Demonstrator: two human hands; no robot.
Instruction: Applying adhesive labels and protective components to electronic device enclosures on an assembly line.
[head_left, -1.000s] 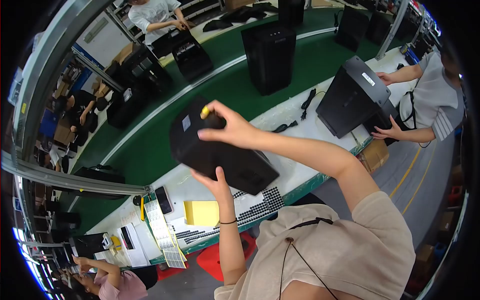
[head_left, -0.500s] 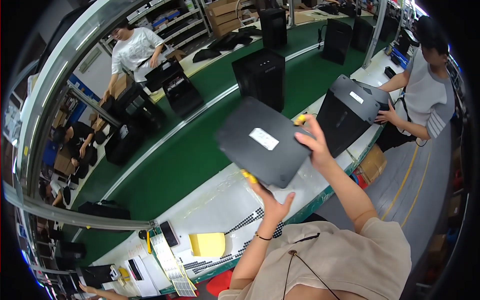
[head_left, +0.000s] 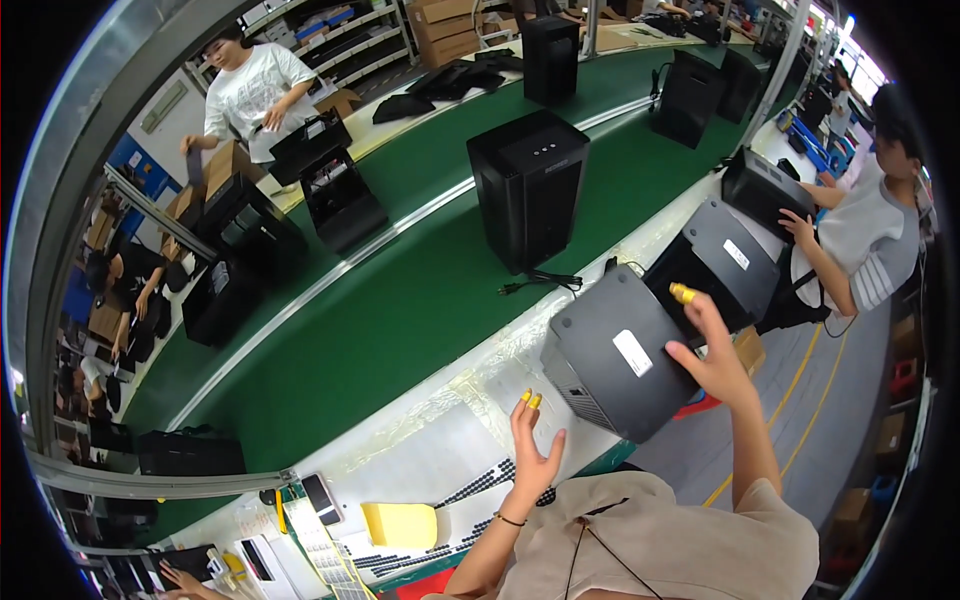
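A black box-shaped appliance (head_left: pixel 632 375) lies on the white bench ledge, its flat face with a white label and round dark feet turned up toward me. My right hand (head_left: pixel 722 360) is at its right edge, fingers apart, thumb near or against the face; contact is unclear. To the left of the appliance, my left hand (head_left: pixel 532 450) hovers over the ledge with nothing in it, fingers spread. Yellow covers show on fingertips of both hands. Strips of small black dots (head_left: pixel 480 487) lie by my left wrist, beside a yellow open tray (head_left: pixel 400 524).
A green conveyor (head_left: pixel 400 330) runs beyond the ledge, carrying an upright black tower (head_left: pixel 525 190) with its cord. Another labelled black unit (head_left: pixel 722 255) lies beside mine, near a co-worker (head_left: pixel 850 220). A phone (head_left: pixel 322 498) and label sheets (head_left: pixel 318 545) are at lower left.
Both hands held the appliance up before; now it rests on the ledge farther right. My left hand has let go. The co-worker's hands have moved to another black unit.
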